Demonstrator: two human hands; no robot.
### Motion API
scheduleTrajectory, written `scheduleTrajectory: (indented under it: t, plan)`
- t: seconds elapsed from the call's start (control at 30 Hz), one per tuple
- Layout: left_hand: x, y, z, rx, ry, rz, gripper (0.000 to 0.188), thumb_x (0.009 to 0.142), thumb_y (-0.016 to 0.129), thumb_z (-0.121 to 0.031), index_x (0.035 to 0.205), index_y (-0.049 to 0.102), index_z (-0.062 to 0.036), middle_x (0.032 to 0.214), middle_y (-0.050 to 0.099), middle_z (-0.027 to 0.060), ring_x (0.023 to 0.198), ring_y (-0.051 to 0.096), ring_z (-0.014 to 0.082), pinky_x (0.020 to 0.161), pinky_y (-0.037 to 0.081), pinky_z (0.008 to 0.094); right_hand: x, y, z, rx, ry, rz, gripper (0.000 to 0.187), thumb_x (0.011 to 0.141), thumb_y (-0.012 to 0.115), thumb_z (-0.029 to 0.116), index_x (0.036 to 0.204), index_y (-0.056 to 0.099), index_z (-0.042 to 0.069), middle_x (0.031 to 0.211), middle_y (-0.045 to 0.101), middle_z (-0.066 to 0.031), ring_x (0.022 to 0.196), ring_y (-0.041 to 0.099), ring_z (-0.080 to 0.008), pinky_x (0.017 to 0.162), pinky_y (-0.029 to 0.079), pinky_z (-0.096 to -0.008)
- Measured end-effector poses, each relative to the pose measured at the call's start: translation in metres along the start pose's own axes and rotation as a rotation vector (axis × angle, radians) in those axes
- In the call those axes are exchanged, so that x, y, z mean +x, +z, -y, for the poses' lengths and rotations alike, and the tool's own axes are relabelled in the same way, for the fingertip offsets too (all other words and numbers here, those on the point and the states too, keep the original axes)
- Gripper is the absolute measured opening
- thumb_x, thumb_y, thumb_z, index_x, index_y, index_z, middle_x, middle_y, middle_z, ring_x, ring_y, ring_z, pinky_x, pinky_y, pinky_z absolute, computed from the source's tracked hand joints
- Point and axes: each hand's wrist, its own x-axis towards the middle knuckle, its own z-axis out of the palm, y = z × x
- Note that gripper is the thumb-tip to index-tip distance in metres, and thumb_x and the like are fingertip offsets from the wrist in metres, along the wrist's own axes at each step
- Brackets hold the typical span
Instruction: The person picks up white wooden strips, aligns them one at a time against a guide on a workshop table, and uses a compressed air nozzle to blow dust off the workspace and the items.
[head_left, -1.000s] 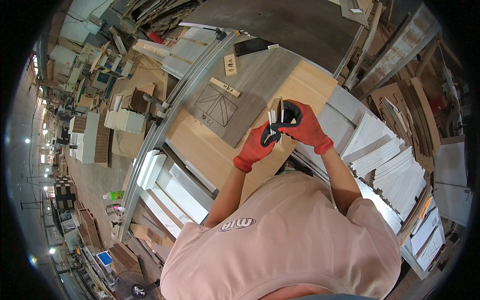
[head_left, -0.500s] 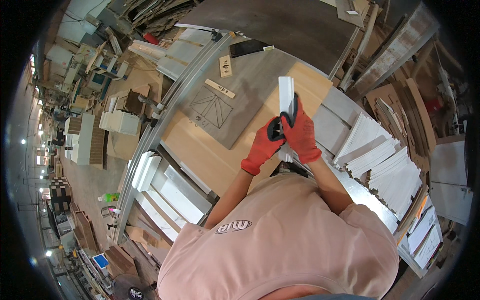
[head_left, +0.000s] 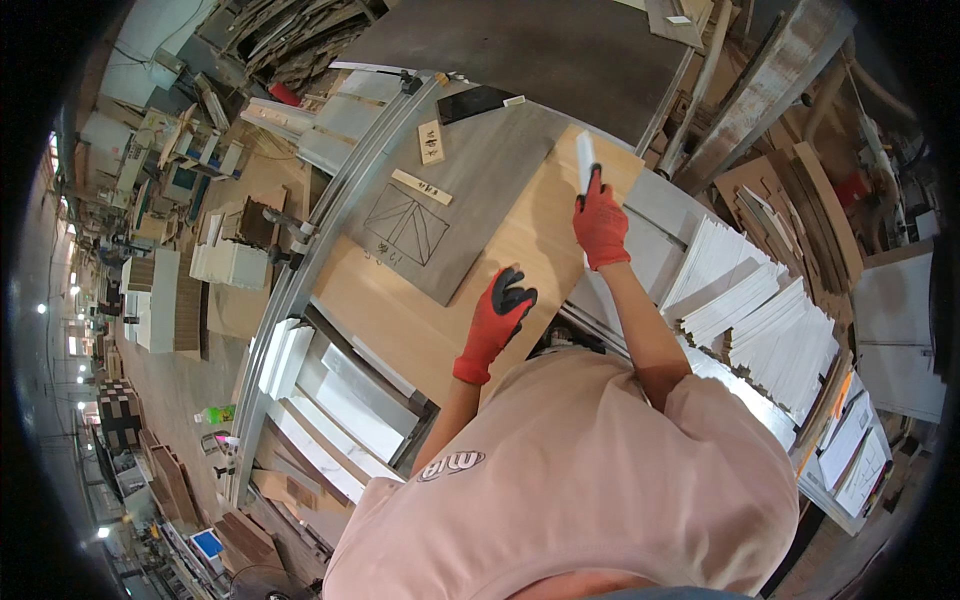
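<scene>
My right hand, in a red glove with dark fingertips, grips the lower end of a short white strip over the far right of the light wood panel. The strip points away from me, and its gripped end is hidden by the fingers. In a matching glove, my left hand is above the near part of the panel. Its fingers are loosely curved and apart, with nothing in them. A grey-brown board with a drawn sketch lies on the panel, to the left of both hands.
Two small marked wood pieces, one short and one slim, lie on the grey-brown board. Beyond them is a black flat piece. Several white strips are stacked at my right. A long metal rail runs along the left.
My hands were together on the white strip; now they are apart. The left has let go and moved left and nearer me, while the right has carried the strip slightly to the right.
</scene>
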Motion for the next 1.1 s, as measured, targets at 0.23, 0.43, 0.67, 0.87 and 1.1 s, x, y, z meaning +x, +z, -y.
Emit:
scheduleTrajectory:
  t: [0.23,0.43,0.67,0.87,1.1]
  plan:
    - [-0.017,0.002,0.009,-0.028,-0.063,0.033,0.057,0.091,0.068,-0.009,0.143,0.045,-0.0060,0.129,0.060,0.0072,0.095,0.063,0.0098,0.064,0.047,0.0210,-0.003,0.006,-0.009,-0.230,0.027,0.109,0.068,0.092,0.059,0.023,0.153,0.031,0.010,0.108,0.058,-0.0149,0.085,0.066,-0.0332,0.067,0.054,-0.0438]
    - [0.012,-0.007,0.023,-0.360,0.184,-0.088,0.066,0.093,0.067,-0.010,0.149,0.033,-0.0013,0.133,0.057,0.0089,0.112,0.062,0.0129,0.073,0.048,0.0221,-0.039,-0.008,0.024,0.352,-0.322,-0.018,0.070,0.085,0.068,0.020,0.148,0.039,0.009,0.111,0.062,-0.0181,0.089,0.066,-0.0358,0.073,0.054,-0.0413]
    - [0.028,-0.019,-0.050,-0.162,0.387,-0.065,0.056,0.090,0.066,0.000,0.141,0.045,-0.0022,0.130,0.060,0.0069,0.115,0.057,0.0112,0.094,0.049,0.0277,-0.110,-0.034,0.067,0.734,-0.580,0.097,0.057,0.073,0.082,0.016,0.122,0.056,0.004,0.111,0.061,-0.0129,0.089,0.065,-0.0276,0.073,0.053,-0.0358]
    - [0.000,-0.036,-0.043,-0.285,0.382,0.129,0.059,0.091,0.060,0.003,0.146,0.041,-0.0024,0.142,0.053,0.0108,0.130,0.052,0.0199,0.108,0.042,0.0367,-0.094,-0.045,0.040,0.934,-0.464,0.689,0.058,0.073,0.083,0.015,0.124,0.056,0.007,0.102,0.065,-0.0075,0.074,0.063,-0.0155,0.067,0.050,-0.0291]
    - [0.002,-0.039,-0.020,-0.343,0.363,0.108,0.057,0.099,0.053,-0.006,0.152,0.031,-0.0012,0.147,0.048,0.0164,0.136,0.047,0.0279,0.112,0.039,0.0427,-0.113,-0.040,0.045,0.883,-0.296,0.694,0.059,0.073,0.085,0.016,0.124,0.056,0.006,0.089,0.069,-0.0072,0.071,0.065,-0.0122,0.066,0.052,-0.0290]
